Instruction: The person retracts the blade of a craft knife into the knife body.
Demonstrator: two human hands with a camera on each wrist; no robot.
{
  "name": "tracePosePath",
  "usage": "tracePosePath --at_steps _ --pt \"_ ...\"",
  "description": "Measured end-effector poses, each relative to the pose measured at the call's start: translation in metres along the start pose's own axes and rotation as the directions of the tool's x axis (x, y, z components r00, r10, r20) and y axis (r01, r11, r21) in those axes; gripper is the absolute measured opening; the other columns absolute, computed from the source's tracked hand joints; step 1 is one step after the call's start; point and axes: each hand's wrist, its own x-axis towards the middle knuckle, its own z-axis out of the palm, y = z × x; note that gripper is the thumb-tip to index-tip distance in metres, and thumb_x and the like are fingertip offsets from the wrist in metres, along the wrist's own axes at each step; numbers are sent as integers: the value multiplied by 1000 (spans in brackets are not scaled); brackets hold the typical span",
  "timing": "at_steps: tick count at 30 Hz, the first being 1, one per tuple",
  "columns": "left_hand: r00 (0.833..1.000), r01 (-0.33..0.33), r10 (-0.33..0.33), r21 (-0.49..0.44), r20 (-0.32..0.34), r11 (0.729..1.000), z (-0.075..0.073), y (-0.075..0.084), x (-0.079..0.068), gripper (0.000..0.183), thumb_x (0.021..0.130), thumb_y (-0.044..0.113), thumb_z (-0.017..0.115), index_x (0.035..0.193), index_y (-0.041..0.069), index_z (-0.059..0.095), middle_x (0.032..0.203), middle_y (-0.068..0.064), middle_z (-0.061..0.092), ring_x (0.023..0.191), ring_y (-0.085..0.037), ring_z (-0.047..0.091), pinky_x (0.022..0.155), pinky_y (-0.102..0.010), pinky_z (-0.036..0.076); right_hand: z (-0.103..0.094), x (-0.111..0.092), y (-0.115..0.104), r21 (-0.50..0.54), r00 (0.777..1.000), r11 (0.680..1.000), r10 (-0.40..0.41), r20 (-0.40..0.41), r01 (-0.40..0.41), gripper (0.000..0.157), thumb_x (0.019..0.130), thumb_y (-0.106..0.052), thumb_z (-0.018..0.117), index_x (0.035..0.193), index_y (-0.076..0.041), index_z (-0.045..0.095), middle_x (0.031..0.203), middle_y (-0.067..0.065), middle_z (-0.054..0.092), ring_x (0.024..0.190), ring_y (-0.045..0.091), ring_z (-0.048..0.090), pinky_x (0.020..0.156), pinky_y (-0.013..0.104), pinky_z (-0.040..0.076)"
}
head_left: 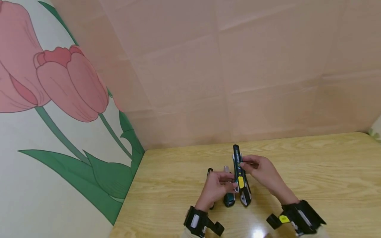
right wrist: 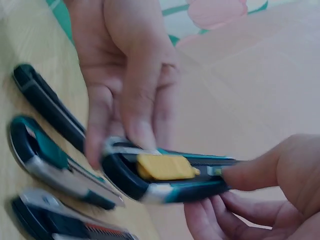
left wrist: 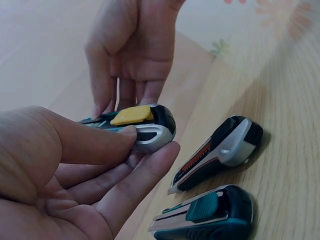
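A dark utility knife with a yellow slider (right wrist: 165, 166) is held up between both hands, over the table. My left hand (head_left: 215, 188) pinches its rounded rear end, thumb on the silver side. Nearer the knife's narrow front, my right hand (head_left: 263, 172) grips it between thumb and fingers. Below lie three more utility knives. One is teal with a silver body (left wrist: 210, 215); beside it is a silver and black one (left wrist: 220, 152) with an orange strip. A slim black knife (right wrist: 47, 102) lies on the left, partly hidden behind my left hand in the head view.
The wood-grain table (head_left: 321, 178) extends to both sides of the hands. Behind it hangs a creased pinkish-brown sheet (head_left: 238, 66). A wall with painted tulips (head_left: 71, 82) rises at the left. Each wrist wears a black camera mount (head_left: 302, 218).
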Motion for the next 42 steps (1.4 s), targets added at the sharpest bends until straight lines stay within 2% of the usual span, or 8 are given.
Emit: tracePosePath --at_steps 8,15,19,22,26,33,37,42 --pt "998 59 -59 -2 29 998 8 1 -2 23 86 1 72 109 3 72 97 -4 75 77 -13 73 65 -29 64 -11 1 1 3 998 998 61 -29 -61 38 97 -23 62 122 4 62 107 19 71 81 21 71 82 49 57" --pt "994 56 -54 -23 90 998 8 0 -2 21 89 4 70 109 2 71 95 -8 75 75 -24 73 67 -42 64 -16 0 3 -31 998 998 61 -24 -62 37 96 -22 63 120 6 63 104 21 71 79 21 71 76 44 59" --pt "997 34 -38 66 65 997 7 2 -3 19 90 9 71 107 4 73 94 -7 76 76 -27 73 64 -38 64 -23 -1 7 -67 998 996 57 -20 -59 36 95 -18 63 119 9 63 103 22 71 77 21 71 71 40 60" --pt "1000 5 -8 155 18 988 4 3 -3 17 88 12 73 104 8 75 92 -3 76 74 -18 72 62 -28 62 -28 -2 12 -61 997 995 78 9 -77 36 95 -15 62 119 12 62 103 24 70 78 23 70 69 37 61" --pt "999 -14 20 211 -25 977 0 3 -3 13 86 13 75 99 14 76 90 1 76 74 -7 68 64 -19 57 -31 -1 20 -71 990 989 131 43 -128 36 95 -13 62 120 12 60 102 23 70 79 24 68 68 39 62" --pt "999 -5 16 220 -48 976 -9 4 -6 13 88 13 73 101 13 76 90 -1 76 77 -19 70 63 -23 60 -30 0 35 -162 974 966 215 74 -201 38 91 -16 66 119 11 60 98 22 70 77 24 66 63 36 59" --pt "997 -1 21 249 -77 968 -17 4 -7 12 89 14 72 100 18 76 92 3 75 79 -12 68 66 -22 58 -28 0 44 -180 967 958 240 89 -221 39 91 -16 65 118 12 60 99 23 70 74 22 67 61 33 58" --pt "989 -58 91 267 -114 962 -25 3 -6 14 89 14 73 102 14 77 94 3 75 82 -10 67 72 -24 58 -25 -1 51 -193 961 949 266 76 -248 37 89 -14 66 116 11 60 96 23 70 69 20 67 58 31 57"
